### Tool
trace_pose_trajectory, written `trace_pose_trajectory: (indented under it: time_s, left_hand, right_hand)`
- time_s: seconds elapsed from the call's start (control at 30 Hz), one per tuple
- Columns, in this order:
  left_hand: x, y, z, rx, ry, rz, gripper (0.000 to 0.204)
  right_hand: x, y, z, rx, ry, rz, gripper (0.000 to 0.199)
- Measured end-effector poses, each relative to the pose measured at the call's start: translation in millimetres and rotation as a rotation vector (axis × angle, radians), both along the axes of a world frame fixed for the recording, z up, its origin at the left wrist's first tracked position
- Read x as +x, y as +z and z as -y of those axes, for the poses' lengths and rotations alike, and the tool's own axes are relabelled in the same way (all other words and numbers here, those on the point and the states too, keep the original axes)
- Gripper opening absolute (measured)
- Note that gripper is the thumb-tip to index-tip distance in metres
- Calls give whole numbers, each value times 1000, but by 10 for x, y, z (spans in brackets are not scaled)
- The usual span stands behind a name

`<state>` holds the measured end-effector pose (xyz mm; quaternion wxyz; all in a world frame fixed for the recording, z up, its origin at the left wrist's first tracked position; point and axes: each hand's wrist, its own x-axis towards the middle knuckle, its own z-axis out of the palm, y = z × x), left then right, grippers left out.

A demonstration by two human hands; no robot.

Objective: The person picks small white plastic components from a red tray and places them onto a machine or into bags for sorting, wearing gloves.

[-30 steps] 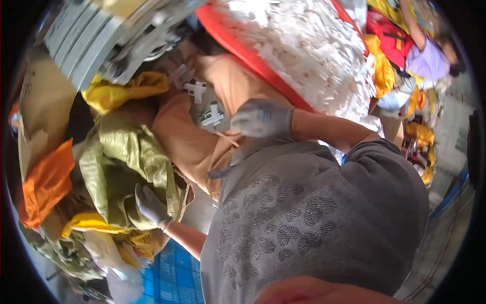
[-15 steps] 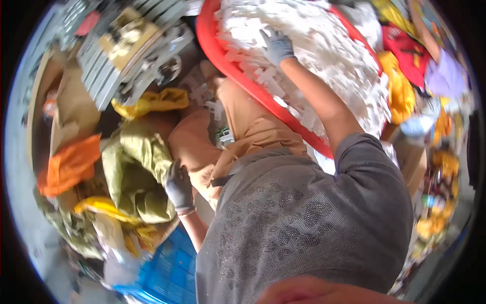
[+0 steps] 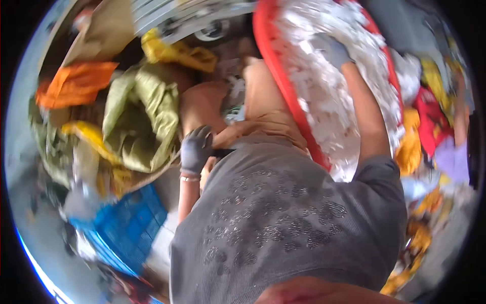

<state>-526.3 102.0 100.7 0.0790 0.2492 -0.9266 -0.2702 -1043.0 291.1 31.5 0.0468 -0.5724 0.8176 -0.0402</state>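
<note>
White scraps [image 3: 349,106] under right hand [image 3: 331,48]

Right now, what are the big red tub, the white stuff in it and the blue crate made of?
The red tub looks like smooth moulded plastic: its rim is glossy and evenly curved. The white stuff seems to be paper or thin plastic scraps, ragged and matte; the blur leaves that open. The right hand, in a grey glove, rests on it. The blue crate looks like rigid plastic with a grid pattern.
</note>
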Motion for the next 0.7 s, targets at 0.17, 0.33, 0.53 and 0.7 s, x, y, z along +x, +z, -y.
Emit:
trace_pose_trajectory:
  time_s: [0.17,0.33,0.53,0.7]
  left_hand:
    - [-45,-154,152,-21,-74,39,22]
    - [-245,-230,197,25,-160,15,21]
    - [-374,-272,97,76,-195,-27,23]
    - [-325,-287,157,73,-203,-47,22]
  right_hand:
    - [605,238,-584,204,209,71,32]
    - [1394,-23,-950,295,-520,157,65]
    - [1690,-483,-528,155,-878,27,74]
    - [1611,-436,-459,144,-1038,177,76]
